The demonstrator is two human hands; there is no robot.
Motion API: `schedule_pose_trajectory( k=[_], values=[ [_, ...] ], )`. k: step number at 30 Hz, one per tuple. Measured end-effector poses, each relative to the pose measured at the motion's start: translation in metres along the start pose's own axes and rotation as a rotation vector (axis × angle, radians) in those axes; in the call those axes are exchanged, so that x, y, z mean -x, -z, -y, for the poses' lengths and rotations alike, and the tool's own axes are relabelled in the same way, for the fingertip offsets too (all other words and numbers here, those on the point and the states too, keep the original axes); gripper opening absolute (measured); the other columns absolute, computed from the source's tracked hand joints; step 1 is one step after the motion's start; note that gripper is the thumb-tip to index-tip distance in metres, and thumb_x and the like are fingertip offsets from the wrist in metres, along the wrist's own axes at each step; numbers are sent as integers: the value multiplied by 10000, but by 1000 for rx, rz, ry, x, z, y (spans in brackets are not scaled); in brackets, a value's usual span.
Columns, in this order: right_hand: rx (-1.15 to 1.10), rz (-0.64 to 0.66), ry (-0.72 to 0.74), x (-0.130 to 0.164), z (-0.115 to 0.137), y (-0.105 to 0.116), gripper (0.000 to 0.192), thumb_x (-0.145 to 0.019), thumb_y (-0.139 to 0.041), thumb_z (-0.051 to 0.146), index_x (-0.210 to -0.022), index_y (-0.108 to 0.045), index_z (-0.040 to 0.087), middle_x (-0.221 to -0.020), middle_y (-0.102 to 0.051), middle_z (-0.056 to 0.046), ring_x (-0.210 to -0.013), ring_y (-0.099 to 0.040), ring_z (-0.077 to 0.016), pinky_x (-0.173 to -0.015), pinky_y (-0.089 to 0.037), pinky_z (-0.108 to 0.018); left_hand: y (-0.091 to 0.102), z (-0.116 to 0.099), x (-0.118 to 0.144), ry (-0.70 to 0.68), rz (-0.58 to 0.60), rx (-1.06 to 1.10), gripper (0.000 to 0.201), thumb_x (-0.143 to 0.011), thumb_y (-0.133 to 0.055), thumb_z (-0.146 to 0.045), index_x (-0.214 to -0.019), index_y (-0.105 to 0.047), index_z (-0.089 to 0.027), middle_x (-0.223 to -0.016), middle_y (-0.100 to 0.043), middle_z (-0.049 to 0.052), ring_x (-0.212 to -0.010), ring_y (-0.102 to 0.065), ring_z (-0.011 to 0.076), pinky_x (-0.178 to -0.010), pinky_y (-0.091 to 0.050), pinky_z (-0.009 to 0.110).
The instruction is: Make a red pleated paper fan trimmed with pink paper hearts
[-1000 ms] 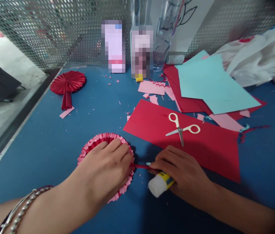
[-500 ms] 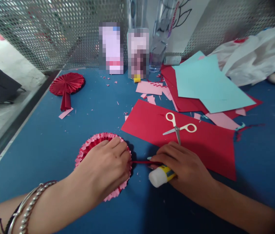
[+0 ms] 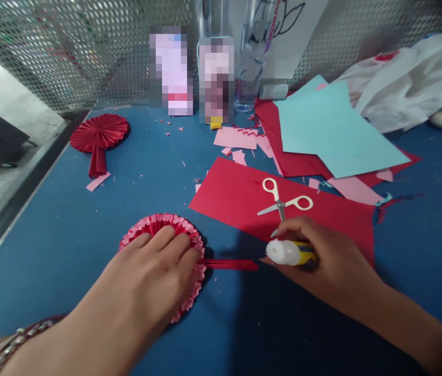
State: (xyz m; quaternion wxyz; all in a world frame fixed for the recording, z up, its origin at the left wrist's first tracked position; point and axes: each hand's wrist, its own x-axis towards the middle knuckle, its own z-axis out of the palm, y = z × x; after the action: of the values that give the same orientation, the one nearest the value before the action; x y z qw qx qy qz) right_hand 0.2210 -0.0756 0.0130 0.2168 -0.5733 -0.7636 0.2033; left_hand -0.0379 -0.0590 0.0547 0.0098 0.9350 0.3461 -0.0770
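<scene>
- Two hands down on the blue tabletop right now: your left hand is spread flat, fingers open, pressing on the round pleated pink-and-red paper rosette at about 7 o'clock of the view.
- Your right hand is curled shut round the white-capped yellow glue stick, cap end pointing to 9 o'clock, just off the tip of the thin folded red paper strip.
- That strip pokes out from under the rosette toward 3 o'clock and lies flat on the table, with neither hand gripping it.
- Looks to me like the gluing-the-tail stage; the strip is in place but I can't tell if glue's on it.
- Next move probably wants that left palm kept firm so the pleats don't spring, and a light touch on the strip so it doesn't slide out.
- Small white-handled scissors sit on the big red paper sheet at 1 o'clock, and a finished red pleated rosette at 11 o'clock, well apart.
</scene>
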Motion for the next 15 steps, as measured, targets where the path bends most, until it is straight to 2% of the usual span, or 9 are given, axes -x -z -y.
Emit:
schedule_pose_trajectory(
  k=[4, 9, 12, 15],
  values=[
    [57, 27, 126, 2, -2, 2, 308, -717, -610, 303, -971, -453, 225, -847, -634, -19, -702, -615, -175, -585, -455, -273, 6, -6, -12, -20, -4, 92, 240, -884, -410, -213, -764, -615, -180, -769, -575, 55, -722, -505, 194, -640, -406, 335],
    [251, 53, 341, -1, -10, 7, 196, -749, -554, 248, -920, -468, 207, -786, -604, -28, -697, -578, -197, -563, -406, -295, 0, -13, -30, -47, -38, 162, 183, -871, -488, -270, -825, -642, -183, -820, -584, 44, -774, -509, 193, -667, -417, 323],
    [378, 23, 478, -3, -15, 9, 119, -786, -507, 203, -903, -493, 190, -783, -601, -42, -759, -566, -225, -616, -400, -323, -5, -14, -35, -59, 0, 157, 167, -860, -515, -281, -869, -647, -180, -854, -594, 49, -792, -510, 201, -668, -416, 330],
    [420, 2, 525, -3, -16, 8, 127, -813, -483, 192, -937, -501, 175, -812, -610, -56, -796, -562, -235, -659, -400, -342, -7, -13, -36, -76, 43, 151, 199, -887, -469, -256, -864, -646, -170, -848, -605, 57, -791, -510, 201, -668, -404, 332]
  ],
)
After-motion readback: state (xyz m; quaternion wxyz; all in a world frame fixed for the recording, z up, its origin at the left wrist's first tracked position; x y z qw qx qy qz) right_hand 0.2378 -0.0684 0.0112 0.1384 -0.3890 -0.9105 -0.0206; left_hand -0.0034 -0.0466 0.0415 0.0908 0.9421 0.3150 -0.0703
